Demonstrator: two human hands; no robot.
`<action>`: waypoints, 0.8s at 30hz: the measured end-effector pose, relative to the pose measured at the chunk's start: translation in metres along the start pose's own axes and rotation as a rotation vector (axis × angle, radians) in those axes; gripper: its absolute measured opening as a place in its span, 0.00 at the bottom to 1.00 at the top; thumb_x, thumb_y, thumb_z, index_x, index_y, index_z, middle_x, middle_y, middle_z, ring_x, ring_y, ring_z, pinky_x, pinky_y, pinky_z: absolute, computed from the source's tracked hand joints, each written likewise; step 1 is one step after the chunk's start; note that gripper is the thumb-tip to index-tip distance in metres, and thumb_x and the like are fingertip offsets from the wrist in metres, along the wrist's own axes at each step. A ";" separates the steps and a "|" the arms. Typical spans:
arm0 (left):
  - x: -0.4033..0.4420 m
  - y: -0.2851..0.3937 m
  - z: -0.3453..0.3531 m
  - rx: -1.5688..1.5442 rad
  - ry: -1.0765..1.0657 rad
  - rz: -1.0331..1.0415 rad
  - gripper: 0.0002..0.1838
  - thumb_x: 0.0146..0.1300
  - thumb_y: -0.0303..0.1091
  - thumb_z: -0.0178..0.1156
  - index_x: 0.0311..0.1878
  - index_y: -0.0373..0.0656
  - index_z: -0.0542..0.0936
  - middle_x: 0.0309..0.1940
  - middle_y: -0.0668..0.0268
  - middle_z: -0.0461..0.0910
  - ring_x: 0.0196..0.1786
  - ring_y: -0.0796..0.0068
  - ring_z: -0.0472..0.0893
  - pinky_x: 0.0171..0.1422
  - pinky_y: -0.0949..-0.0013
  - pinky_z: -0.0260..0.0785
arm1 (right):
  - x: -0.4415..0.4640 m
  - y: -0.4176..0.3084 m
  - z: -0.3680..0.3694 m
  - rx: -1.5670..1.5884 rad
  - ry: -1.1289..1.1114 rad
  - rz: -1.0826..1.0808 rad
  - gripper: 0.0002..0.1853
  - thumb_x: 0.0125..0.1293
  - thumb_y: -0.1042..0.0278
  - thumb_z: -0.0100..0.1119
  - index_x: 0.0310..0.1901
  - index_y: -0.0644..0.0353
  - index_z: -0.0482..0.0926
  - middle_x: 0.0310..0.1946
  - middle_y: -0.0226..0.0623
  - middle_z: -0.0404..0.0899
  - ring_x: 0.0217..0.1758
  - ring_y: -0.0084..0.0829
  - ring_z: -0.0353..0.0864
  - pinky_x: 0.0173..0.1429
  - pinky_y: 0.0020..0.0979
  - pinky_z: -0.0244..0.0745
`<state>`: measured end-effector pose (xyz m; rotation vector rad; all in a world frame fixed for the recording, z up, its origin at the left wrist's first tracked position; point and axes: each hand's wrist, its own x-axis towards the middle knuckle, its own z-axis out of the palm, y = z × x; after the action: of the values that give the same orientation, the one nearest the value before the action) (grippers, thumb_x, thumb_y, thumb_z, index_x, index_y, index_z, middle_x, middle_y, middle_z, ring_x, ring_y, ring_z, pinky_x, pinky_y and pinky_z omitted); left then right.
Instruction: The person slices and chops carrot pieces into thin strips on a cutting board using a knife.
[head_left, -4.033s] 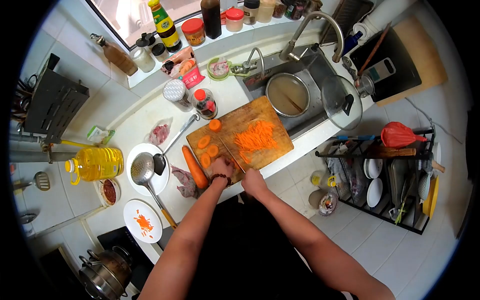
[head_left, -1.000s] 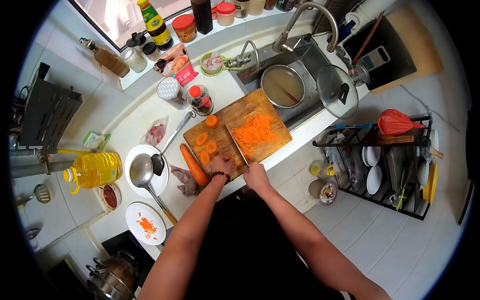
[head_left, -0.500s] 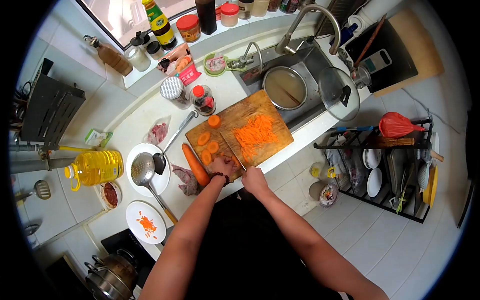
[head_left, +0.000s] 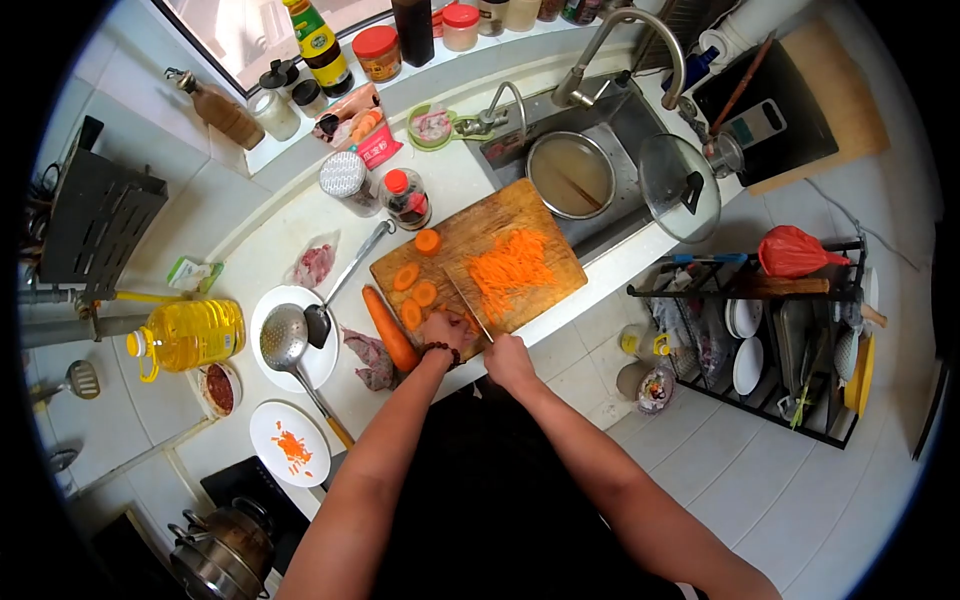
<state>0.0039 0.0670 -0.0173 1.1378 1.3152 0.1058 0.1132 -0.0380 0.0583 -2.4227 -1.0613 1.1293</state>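
Observation:
A wooden cutting board point(head_left: 460, 225) lies on the counter beside the sink. My right hand point(head_left: 512, 362) is closed round the handle of a kitchen knife point(head_left: 466, 298), whose blade slants across the board. Just left of the blade, my left hand point(head_left: 446, 332) presses curled fingers onto a piece of carrot, mostly hidden beneath them. Shredded carrot point(head_left: 510, 268) is heaped on the blade's other side. Several thick carrot slices point(head_left: 406, 277) lie along the board's left part. A whole carrot point(head_left: 388, 328) rests against the board's left edge, close to my left wrist.
Left of the board are a plate point(head_left: 276, 375) with a skimmer point(head_left: 285, 338) and ladle, another plate point(head_left: 262, 455) with carrot bits, and an oil jug point(head_left: 195, 333). A pot of cloudy liquid point(head_left: 570, 175) sits in the sink point(head_left: 625, 130). A glass lid point(head_left: 670, 195) leans beside it.
Both hands and the knife stay almost in place over the board. The carrot slices and shreds look the same, apart from a very slight shift of the view.

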 end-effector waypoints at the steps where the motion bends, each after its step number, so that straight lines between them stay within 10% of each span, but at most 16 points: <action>1: 0.001 -0.004 0.001 0.009 0.023 0.032 0.08 0.69 0.21 0.58 0.42 0.22 0.80 0.34 0.48 0.86 0.35 0.59 0.90 0.36 0.63 0.86 | 0.000 0.002 0.002 0.001 0.013 -0.009 0.11 0.64 0.72 0.57 0.33 0.73 0.85 0.34 0.69 0.82 0.43 0.65 0.84 0.53 0.55 0.80; 24: -0.021 0.014 -0.003 0.119 0.101 0.107 0.09 0.67 0.27 0.66 0.40 0.28 0.84 0.31 0.55 0.88 0.32 0.68 0.90 0.33 0.67 0.83 | -0.008 0.004 -0.002 0.060 0.014 -0.010 0.12 0.64 0.72 0.57 0.34 0.76 0.84 0.35 0.70 0.81 0.44 0.65 0.83 0.53 0.56 0.79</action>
<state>0.0017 0.0626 0.0074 1.3189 1.3643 0.1670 0.1135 -0.0465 0.0625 -2.3737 -1.0194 1.1229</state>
